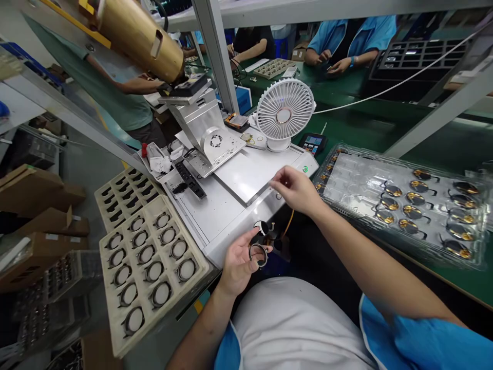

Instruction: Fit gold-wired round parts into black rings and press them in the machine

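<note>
My left hand [235, 264] is closed around a round metal watch case [265, 258], its ring facing up near my lap. A small dark disc with a white edge [262, 228] sits at the tip of the same hand's raised finger. My right hand [298, 190] hovers over the front edge of the white machine base [246, 218], thumb and fingers pinched together. Whatever those fingertips may hold is hidden or too small to make out.
Left stands a beige tray [154, 250] of watch cases; behind it is another tray [100, 194] with dark cutouts. A metal fixture [210, 123] sits under a brass-coloured cylinder [140, 38]. A white fan [285, 110] and a clear tray [358, 172] of round screen parts stand right. Co-workers sit opposite.
</note>
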A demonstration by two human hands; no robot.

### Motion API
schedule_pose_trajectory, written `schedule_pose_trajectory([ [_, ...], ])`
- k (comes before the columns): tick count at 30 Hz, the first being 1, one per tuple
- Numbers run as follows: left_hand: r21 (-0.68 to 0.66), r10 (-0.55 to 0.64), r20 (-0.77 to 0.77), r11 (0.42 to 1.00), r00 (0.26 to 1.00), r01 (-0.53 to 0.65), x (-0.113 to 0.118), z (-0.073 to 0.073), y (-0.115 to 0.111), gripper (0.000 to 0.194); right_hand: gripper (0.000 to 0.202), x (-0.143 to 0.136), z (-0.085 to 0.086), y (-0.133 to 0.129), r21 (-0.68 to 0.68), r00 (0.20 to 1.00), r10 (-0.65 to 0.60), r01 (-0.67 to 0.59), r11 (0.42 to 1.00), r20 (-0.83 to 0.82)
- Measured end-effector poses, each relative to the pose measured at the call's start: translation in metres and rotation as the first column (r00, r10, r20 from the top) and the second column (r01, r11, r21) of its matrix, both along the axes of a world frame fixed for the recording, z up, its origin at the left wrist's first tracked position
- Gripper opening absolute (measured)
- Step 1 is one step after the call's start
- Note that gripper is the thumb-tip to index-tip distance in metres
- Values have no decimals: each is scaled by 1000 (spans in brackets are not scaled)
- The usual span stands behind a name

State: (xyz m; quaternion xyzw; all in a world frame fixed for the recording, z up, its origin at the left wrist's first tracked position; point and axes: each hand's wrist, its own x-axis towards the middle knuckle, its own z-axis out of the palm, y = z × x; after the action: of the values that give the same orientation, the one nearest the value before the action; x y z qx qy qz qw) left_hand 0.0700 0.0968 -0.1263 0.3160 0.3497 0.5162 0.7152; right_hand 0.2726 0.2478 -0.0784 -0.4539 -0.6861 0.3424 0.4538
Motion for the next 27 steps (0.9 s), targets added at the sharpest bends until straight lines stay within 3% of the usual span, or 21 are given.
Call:
schedule_pose_trajectory([
  [3,28,-6,-11,1000,1000,7,-1,-1,-4,85,13,-3,4,35,-170,984,-145,161,972,103],
  [5,50,-4,-26,999,1000,5,-4,-2,-8,87,12,-4,2,44,-224,962,-216,250,942,164],
  [9,131,49,-136,991,989,-31,-8,-5,-17,94,27,-1,-11,19,-152,928,-363,373,915,87],
  [11,189,95,-256,981,962,-47,-5,-6,-21,97,21,-2,-19,-11,-164,958,-288,285,944,10],
  [13,265,148,-404,963,903,-39,0,-9,-24,101,25,-8,-27,-45,-287,989,-107,74,955,-102],
  [16,396,188,-620,913,762,98,12,-13,-22,105,43,-20,-36,-85,-471,928,55,-237,850,-367],
  [19,468,195,-739,837,645,282,20,-16,-17,104,48,-28,-38,-99,-523,850,-14,-311,793,-526],
  [21,488,180,-728,814,662,315,21,-16,-15,99,47,-26,-35,-97,-544,825,-76,-296,785,-560],
  [25,503,181,-568,849,803,164,18,-16,-16,90,48,-15,-29,-90,-564,805,-74,-343,751,-589],
  [27,509,188,-543,849,819,143,16,-16,-17,88,47,-11,-27,-89,-572,812,-67,-348,743,-580],
])
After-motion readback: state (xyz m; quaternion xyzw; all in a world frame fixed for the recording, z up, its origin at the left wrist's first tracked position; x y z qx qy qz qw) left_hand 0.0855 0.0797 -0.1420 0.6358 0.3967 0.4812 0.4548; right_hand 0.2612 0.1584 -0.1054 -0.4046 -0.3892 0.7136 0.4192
